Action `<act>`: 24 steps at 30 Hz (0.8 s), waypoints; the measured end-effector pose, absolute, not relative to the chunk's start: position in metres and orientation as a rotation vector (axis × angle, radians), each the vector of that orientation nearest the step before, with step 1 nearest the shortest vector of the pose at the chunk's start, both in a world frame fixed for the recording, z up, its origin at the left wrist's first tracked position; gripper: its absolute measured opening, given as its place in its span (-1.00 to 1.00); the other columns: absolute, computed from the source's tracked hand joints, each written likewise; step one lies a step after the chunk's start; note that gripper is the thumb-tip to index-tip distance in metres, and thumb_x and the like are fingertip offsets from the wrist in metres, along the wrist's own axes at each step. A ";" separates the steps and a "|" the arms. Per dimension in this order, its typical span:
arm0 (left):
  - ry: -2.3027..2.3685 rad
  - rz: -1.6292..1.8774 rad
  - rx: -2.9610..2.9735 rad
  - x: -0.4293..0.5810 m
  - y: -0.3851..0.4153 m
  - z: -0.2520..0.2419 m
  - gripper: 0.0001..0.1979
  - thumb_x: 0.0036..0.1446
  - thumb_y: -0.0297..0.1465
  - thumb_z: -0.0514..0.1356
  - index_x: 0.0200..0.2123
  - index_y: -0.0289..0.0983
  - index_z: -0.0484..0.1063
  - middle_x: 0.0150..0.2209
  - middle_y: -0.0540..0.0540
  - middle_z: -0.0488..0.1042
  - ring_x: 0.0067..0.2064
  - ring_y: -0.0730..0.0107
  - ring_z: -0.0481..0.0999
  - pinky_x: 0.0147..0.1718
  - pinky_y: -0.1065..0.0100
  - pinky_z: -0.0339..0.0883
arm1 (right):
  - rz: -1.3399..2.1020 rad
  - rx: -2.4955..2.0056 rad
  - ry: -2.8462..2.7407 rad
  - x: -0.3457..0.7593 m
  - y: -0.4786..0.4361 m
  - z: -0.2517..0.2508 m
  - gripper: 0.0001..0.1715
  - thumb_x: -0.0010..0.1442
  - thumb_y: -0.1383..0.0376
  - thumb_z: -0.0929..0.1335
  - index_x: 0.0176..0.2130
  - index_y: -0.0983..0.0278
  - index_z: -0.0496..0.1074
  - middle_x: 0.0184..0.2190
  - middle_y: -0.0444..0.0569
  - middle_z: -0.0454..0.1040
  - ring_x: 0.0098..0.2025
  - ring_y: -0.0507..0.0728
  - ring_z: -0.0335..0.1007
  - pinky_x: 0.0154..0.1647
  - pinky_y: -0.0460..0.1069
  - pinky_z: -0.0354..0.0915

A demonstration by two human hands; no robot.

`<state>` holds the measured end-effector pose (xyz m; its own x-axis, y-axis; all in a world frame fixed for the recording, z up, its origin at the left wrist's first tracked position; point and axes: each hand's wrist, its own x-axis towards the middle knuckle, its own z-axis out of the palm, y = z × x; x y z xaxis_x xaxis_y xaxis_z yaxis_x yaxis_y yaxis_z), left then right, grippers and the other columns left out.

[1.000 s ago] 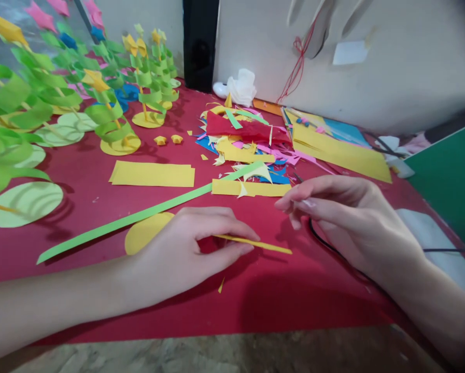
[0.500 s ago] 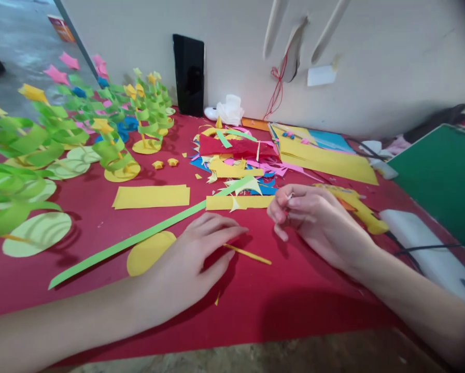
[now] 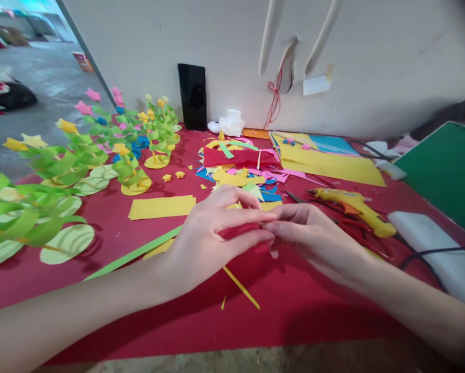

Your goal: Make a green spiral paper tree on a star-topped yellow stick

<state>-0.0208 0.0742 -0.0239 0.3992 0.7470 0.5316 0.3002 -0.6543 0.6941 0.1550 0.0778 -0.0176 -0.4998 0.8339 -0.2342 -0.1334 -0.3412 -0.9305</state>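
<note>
My two hands come together over the table (image 3: 313, 311), the fingertips of my left hand (image 3: 273, 235) and right hand (image 3: 266, 226) meeting; whatever they may pinch is too small to tell. A thin yellow stick (image 3: 242, 288) lies on the table just below my left hand.

Done, as I judge it, are the paper flowers (image 3: 163, 139) crowding the left side, with stars on top and green curls round their stems. Unjoined are the flat green strip (image 3: 135, 252), a yellow disc (image 3: 158, 249) partly behind my left arm, and two small folded stars (image 3: 166, 177).

The table is red, with heaped paper scraps (image 3: 240, 158) at its middle and a yellow glue gun (image 3: 352, 207) to the right. A black phone (image 3: 193, 98) leans on the pale wall (image 3: 232, 46); grey floor (image 3: 49, 124) shows beyond, at left.
</note>
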 end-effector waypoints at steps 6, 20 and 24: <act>0.804 1.246 2.181 -0.025 0.077 -0.020 -0.84 0.02 -0.58 0.21 -0.33 -0.28 0.53 -0.37 -0.09 0.39 -0.27 0.37 0.37 -0.27 0.34 0.29 | 1.907 -0.974 -1.140 0.154 0.072 -0.013 -0.97 0.01 0.37 0.42 -0.46 0.29 0.52 -0.55 -0.17 0.48 -0.53 -0.13 0.33 -0.49 -0.26 0.25; 0.922 1.323 2.145 -0.029 0.086 -0.018 -0.92 0.02 -0.53 0.22 -0.43 -0.25 0.50 -0.43 0.01 0.40 -0.34 0.45 0.36 -0.30 0.38 0.28 | 1.889 -1.008 -1.053 0.157 0.073 -0.012 -0.87 0.09 0.38 0.35 -0.32 0.28 0.52 -0.41 -0.08 0.51 -0.43 -0.06 0.37 -0.46 -0.22 0.30; 0.944 1.394 2.145 -0.030 0.090 -0.020 -0.91 -0.03 -0.52 0.27 -0.43 -0.23 0.52 -0.43 0.01 0.41 -0.35 0.44 0.36 -0.34 0.37 0.27 | 1.838 -0.940 -1.067 0.159 0.076 -0.011 -0.80 0.17 0.35 0.28 -0.27 0.29 0.50 -0.26 -0.03 0.50 -0.22 0.06 0.41 -0.34 -0.13 0.37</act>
